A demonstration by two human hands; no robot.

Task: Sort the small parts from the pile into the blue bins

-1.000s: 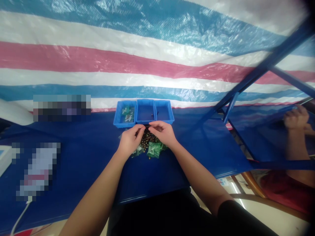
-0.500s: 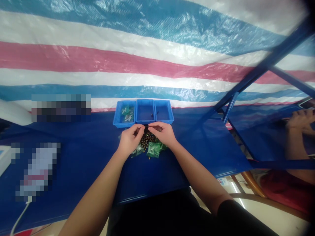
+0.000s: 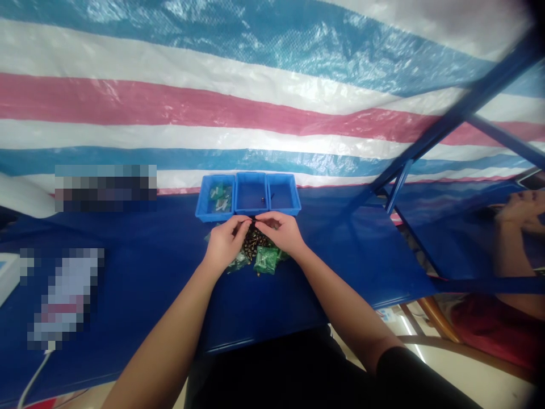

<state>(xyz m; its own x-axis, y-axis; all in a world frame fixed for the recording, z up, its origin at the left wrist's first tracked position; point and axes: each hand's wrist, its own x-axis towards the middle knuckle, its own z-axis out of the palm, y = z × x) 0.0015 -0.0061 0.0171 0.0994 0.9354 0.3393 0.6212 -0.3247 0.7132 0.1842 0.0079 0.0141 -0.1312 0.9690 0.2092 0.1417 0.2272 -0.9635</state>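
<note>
Fingertips of my left hand [image 3: 225, 238] and my right hand [image 3: 283, 232] meet in a pinch just in front of the blue bins. Between them is a small, thin dark piece [image 3: 254, 220], too small to name; both hands appear to grip it. Directly below lies a pile of small black and brass-coloured parts [image 3: 255, 240], partly hidden by my hands. A green plastic packet [image 3: 266, 260] rests at the front of the pile, and a clear packet [image 3: 240, 261] lies beside my left wrist.
Behind my hands stand three joined blue bins: the left bin [image 3: 199, 204] holds small packets, the middle bin [image 3: 251, 177] and right bin [image 3: 297, 199] a tiny piece or so. A blue metal frame [image 3: 426, 142] rises at right, with another person's hands [image 3: 517, 210] beyond.
My right fingertips have shifted slightly left, so the gap between the two hands is narrower. The bins, packets and pile look the same.
</note>
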